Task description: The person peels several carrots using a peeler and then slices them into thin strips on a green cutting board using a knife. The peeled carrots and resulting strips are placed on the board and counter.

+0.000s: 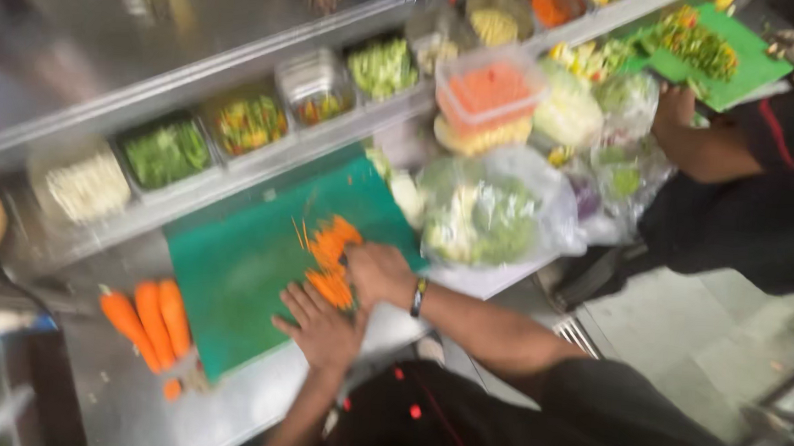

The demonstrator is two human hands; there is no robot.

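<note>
My left hand lies flat with fingers spread on the near edge of a green cutting board, pressing against a pile of sliced carrot. My right hand, a band on its wrist, is closed over the carrot pile; a dark handle seems to show in its fist, but blur hides what it grips. Thin carrot strips lie just beyond the pile.
Three whole carrots lie left of the board on the steel counter. Metal pans of chopped vegetables line the rail behind. Bagged vegetables and a lidded tub sit right. Another person stands by a second green board.
</note>
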